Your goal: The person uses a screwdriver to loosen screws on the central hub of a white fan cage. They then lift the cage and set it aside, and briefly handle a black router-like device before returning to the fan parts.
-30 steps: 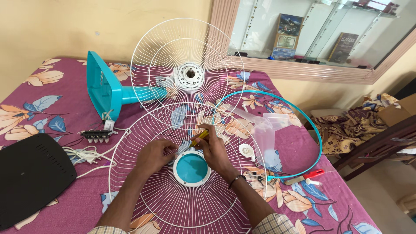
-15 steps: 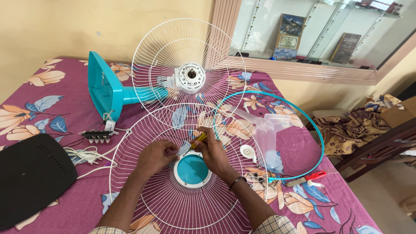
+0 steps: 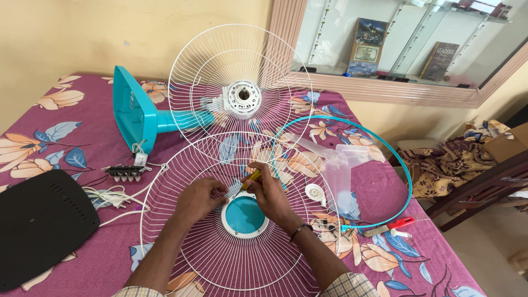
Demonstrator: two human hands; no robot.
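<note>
Purple floral cloth covers the bench [image 3: 60,137]; yellow wall behind, glass cabinet at far right corner.

Front grille [image 3: 231,220] lies flat near the front edge, teal centre cap [image 3: 245,215] facing up, so its hub can be reached from above. Left hand [image 3: 199,199] presses on the wires just left of the cap, fingers curled down, apparently steadying it. Right hand [image 3: 270,193] has fingers closed round a yellow-handled screwdriver [image 3: 250,179], tip angled down at the cap's far rim; exact contact pt can't be made out, hands hide it.

Count: 2 wire grilles, the second one, rear grille [image 3: 240,91], on the motor of the teal fan stand [image 3: 137,115], lying on its side twd far edge. 1 teal rim ring [image 3: 404,181], 1 clear blade [image 3: 341,165], 1 black cover [image 3: 38,225] at left edge, 1 switch block [image 3: 126,171] w/ white cord.
</note>
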